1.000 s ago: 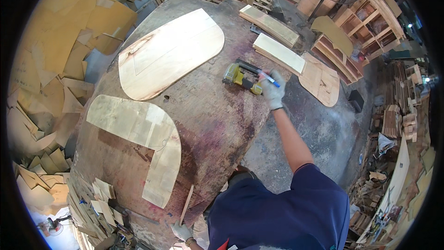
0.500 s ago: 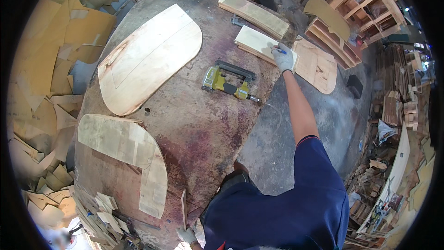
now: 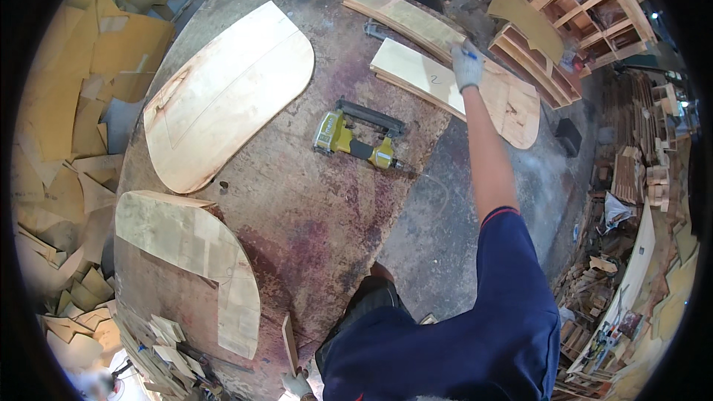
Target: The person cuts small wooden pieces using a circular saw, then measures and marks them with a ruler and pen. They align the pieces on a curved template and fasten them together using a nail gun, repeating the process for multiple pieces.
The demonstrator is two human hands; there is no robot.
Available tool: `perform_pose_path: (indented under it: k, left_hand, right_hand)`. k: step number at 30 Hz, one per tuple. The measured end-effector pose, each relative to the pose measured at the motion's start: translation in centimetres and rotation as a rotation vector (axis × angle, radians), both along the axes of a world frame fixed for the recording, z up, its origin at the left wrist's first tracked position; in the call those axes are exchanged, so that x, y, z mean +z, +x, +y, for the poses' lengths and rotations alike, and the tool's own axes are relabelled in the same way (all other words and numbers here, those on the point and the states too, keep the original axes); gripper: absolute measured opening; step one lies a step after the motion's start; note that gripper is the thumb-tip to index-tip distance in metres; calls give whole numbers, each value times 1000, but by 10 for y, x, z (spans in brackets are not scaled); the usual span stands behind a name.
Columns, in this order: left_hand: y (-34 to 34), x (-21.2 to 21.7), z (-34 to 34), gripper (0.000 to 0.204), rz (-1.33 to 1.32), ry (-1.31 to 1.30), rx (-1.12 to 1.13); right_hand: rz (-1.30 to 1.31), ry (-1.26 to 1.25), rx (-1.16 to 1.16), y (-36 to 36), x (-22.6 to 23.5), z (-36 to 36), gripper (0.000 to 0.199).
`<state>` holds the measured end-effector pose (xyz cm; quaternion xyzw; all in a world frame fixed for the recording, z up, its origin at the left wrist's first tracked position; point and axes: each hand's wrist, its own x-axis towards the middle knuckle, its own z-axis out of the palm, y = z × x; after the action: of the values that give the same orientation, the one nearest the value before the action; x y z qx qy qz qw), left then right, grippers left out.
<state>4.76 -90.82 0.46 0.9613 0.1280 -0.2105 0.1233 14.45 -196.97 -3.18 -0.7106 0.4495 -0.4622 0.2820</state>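
Observation:
My right hand (image 3: 468, 68), in a pale work glove, is closed on a blue pen (image 3: 471, 55). It hovers by the right ends of two stacks of boards: a nearer stack (image 3: 408, 67) with a short handwritten mark on its top, and a farther stack (image 3: 405, 15). Whether the pen tip touches wood is hidden. Low in the picture my gloved left hand (image 3: 297, 383) grips a narrow wooden strip (image 3: 288, 340), which stands up from it. A green and black nail gun (image 3: 356, 137) lies on the worktable (image 3: 290, 200) between the hands.
A large rounded plywood panel (image 3: 238, 89) covers the table's left side, with a curved L-shaped wooden piece (image 3: 186, 234) nearer me. Another rounded board (image 3: 516, 108) lies beyond my right hand. A thin hose (image 3: 438, 178) trails from the nail gun. Wood scraps (image 3: 174, 349) crowd the lower left.
My right hand has moved off the nearer stack, rightward and away from me, with the pen still in it. The mark on that board now shows. My left hand keeps the strip.

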Motion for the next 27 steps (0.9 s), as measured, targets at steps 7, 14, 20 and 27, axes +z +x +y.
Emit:
perform_pose_path:
  k: [7,14,20,27]
  left_hand:
    - [-5,1,1,27,-39,69,-68]
    - [-5,-2,10,27,-109,302,-336]
    - [-7,7,-5,30,-64,-9,55]
    - [-18,8,-3,83,167,264,7]
  right_hand:
    - [174,119,103,48,-9,-71,26]
    - [355,93,12,55,-10,-73,28]
    - [408,123,105,52,-4,-71,28]
    - [-153,81,-130,56,-10,6,14]
